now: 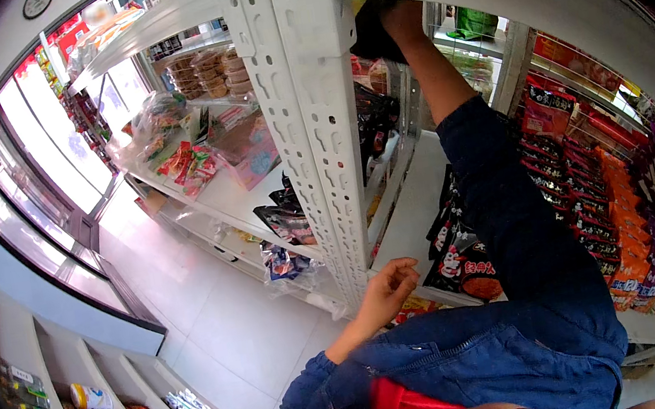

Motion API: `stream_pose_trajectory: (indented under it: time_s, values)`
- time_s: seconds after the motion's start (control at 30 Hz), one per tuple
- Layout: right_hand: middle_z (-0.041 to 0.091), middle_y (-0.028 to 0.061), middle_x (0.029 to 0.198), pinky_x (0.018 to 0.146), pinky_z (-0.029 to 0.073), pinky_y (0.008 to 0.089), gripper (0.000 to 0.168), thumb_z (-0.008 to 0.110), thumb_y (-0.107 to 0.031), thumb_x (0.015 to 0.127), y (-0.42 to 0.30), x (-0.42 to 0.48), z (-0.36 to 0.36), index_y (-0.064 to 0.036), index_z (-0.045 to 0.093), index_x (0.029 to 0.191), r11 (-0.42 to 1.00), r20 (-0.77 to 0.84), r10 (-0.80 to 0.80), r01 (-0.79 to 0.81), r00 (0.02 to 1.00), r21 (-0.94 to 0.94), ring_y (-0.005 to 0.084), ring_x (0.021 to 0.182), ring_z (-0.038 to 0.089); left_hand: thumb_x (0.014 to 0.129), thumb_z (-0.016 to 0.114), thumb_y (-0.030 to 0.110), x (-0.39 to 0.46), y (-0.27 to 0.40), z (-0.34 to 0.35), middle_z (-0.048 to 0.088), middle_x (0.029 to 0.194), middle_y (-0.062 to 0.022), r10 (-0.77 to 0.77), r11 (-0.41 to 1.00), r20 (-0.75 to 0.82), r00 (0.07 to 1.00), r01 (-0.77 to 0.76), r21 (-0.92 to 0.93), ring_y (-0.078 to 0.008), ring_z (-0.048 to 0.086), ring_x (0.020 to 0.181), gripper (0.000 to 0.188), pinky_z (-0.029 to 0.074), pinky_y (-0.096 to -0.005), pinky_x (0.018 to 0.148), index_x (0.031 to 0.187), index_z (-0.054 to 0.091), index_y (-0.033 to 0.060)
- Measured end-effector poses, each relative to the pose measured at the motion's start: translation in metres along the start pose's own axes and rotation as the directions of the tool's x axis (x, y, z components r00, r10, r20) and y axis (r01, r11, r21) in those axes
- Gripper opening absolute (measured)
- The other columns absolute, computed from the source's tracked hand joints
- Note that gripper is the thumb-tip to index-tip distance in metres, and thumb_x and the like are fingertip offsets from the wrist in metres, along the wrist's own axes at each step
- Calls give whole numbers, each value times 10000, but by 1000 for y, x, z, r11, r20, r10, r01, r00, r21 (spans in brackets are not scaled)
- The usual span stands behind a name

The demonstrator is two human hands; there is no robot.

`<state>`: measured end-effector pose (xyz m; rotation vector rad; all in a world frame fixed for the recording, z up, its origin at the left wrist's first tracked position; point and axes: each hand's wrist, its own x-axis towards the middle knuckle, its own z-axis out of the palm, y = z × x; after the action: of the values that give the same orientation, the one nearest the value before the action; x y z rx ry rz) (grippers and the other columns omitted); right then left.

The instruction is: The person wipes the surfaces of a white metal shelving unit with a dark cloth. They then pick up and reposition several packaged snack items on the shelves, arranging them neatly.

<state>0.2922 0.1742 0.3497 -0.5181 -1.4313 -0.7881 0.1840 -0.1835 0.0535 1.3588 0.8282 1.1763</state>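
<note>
My right arm stretches up into the white metal shelving, and my right hand is against a dark cloth beside the perforated upright post. Its fingers are mostly hidden by the cloth and the upper shelf edge. Lower down, my left hand hangs in front of the shelf with loosely bent fingers and nothing in it. Just right of it, black printed food packets lie on the white shelf board under my right forearm.
Rows of black and orange snack packets fill the shelf at right. Left of the post, another shelf bears red packets and stacked round plastic tubs. A low compartment rack stands at lower left, across the tiled floor.
</note>
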Motion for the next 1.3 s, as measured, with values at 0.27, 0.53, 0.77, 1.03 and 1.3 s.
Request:
stream_pose_trajectory:
  time_s: [0.27,0.53,0.77,1.03,1.3]
  values:
    - [578,218,1127,880,436,449,326,506,-132,878,44,-70,-4,-14,517,1182,838,372,415,-508,830,198,381,1035,554,920,552,80,15,-6,-4,584,897,-32,-85,996,16,996,85,-11,-99,537,801,256,450,-233,724,1165,519,16]
    - [610,191,1105,830,476,379,463,639,-160,820,69,-137,-10,-24,485,1235,791,660,444,-611,606,29,325,996,596,928,536,68,0,-11,-1,571,898,-46,-80,995,25,996,82,-57,-120,536,797,234,457,-257,724,1155,514,15]
    - [591,292,1040,706,498,465,586,546,-58,832,113,-169,-13,31,309,1360,765,723,642,-282,255,-579,414,923,591,921,539,56,-12,-10,4,567,879,-25,-91,994,-27,995,90,-65,-97,536,799,227,446,-228,728,1145,526,22]
    - [594,165,1024,779,487,378,388,563,-185,889,149,-131,-67,-11,468,1223,852,336,507,-522,794,-53,289,944,577,920,543,63,-5,0,11,572,879,-18,-70,994,105,992,78,-70,-80,536,799,226,442,-215,721,1142,533,20]
    - [557,101,1157,914,431,348,407,561,-300,911,61,-4,-87,-47,495,1222,-82,593,685,-764,423,640,252,1049,538,923,537,65,-18,10,-3,587,883,-29,-64,997,61,996,62,43,-107,559,798,228,469,-241,720,1146,531,19]
